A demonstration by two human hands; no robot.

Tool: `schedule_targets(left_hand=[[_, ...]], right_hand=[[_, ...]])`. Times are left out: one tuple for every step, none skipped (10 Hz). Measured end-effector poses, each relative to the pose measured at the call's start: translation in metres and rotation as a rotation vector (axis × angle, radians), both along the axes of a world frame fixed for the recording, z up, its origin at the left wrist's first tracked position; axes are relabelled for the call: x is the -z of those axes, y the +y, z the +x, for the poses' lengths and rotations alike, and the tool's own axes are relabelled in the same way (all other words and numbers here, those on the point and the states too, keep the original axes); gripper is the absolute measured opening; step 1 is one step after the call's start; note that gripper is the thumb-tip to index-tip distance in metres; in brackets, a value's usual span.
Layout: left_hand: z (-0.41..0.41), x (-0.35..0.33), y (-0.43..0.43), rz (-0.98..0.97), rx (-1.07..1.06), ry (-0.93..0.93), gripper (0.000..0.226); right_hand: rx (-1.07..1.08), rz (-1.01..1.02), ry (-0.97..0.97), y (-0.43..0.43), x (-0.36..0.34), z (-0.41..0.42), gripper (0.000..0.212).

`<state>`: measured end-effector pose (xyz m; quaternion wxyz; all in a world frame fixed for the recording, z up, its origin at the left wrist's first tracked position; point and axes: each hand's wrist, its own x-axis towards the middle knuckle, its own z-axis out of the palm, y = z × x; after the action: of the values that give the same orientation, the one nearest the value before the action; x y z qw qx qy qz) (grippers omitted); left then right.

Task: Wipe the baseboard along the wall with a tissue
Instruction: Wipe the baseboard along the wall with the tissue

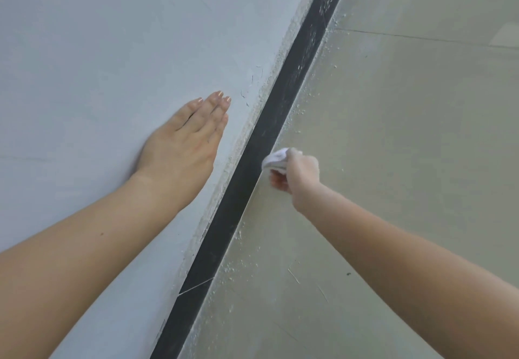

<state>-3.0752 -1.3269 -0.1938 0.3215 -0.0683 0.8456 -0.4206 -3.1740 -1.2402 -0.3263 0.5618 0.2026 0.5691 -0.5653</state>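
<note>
Baseboard (237,190), dark, divides the grey wall (84,36) from the speckled tile floor (393,134). The right hand (302,173) grips a tissue (276,158) at its lower edge; the left hand (179,148) lies flat on the wall.

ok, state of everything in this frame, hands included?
left hand, flat on the wall, fingers straight
right hand, gripping the tissue
tissue, bunched, against the baseboard's lower edge
baseboard, dark, whitish streaks on the stretch beyond the tissue
wall, paint cracked and rough just above the baseboard
floor, white specks along the baseboard
</note>
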Motion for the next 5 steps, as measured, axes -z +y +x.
schedule_targets(left_hand=[[0.004,0.004,-0.003,0.000,0.048,0.041,0.061],[0.005,0.004,-0.004,0.017,0.088,0.088,0.062],[0.006,0.003,-0.004,0.033,0.152,0.153,0.063],[0.008,0.006,-0.013,0.108,0.197,0.257,0.060],[0.010,0.010,-0.020,0.190,0.262,0.339,0.058]], right_hand=[[-0.556,-0.190,-0.157,0.025,-0.014,0.064,0.025],[-0.659,-0.195,-0.196,0.008,-0.018,0.082,0.023],[-0.476,-0.134,-0.005,-0.023,-0.004,0.047,0.028],[-0.229,-0.113,0.121,-0.041,0.001,-0.001,0.026],[-0.044,-0.128,0.224,-0.042,0.000,-0.029,0.023]])
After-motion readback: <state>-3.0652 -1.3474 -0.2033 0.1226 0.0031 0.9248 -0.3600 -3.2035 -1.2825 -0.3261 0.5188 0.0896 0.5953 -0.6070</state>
